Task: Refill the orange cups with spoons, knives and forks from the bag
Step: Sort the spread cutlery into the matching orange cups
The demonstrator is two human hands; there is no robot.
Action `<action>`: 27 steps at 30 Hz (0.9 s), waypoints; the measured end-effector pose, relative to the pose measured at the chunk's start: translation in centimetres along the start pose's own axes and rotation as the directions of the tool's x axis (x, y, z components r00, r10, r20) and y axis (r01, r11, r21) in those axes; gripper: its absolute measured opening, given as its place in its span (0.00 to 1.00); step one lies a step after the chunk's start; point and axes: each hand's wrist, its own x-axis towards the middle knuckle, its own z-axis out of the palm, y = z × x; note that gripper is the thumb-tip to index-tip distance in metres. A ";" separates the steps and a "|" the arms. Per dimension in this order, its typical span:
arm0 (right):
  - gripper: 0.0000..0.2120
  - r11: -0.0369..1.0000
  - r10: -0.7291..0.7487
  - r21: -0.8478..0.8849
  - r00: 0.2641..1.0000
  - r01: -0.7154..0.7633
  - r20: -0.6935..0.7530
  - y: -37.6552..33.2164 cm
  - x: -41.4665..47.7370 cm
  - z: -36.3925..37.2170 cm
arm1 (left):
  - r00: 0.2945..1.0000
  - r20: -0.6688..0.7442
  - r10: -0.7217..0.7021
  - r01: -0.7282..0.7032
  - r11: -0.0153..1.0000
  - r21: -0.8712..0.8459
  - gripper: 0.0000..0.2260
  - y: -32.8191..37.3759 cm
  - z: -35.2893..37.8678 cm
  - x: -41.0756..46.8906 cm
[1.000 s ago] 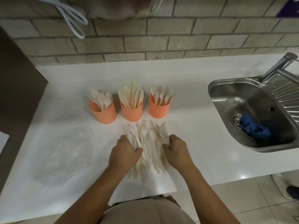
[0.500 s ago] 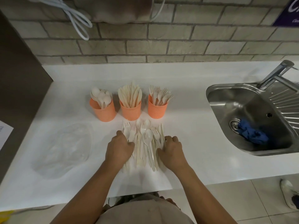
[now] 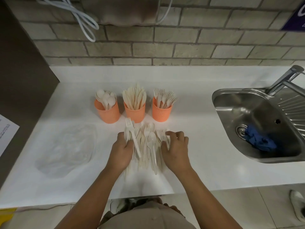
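Centrally, pale cutlery pile (image 3: 149, 146); left fingers (image 3: 121, 137) grip forks (image 3: 129, 128), right fingers (image 3: 175, 134) seemingly loose.

Three orange cups (image 3: 134, 114), fine dotted mesh all over. Cream-white loose cutlery (image 3: 148, 146); plain white counter (image 3: 189, 162). Clear, colourless bag (image 3: 66, 146). Grey-beige brick wall (image 3: 181, 47) in staggered courses, paler mortar lines — silver sink (image 3: 231, 92), ribbed drainer (image 3: 293, 109), deep blue cloth (image 3: 260, 141). White cable (image 3: 85, 22).

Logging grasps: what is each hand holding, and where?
The left hand pinches a few white plastic forks near their necks; the right hand touches the loose white cutlery pile with curled fingers, no clear hold.
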 end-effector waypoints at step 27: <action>0.15 0.684 -0.052 0.729 0.997 -0.002 0.052 -11.0 5.8 -1.7 | 0.997 0.060 -0.057 0.069 0.969 -0.239 0.12 0.1 -2.6 2.3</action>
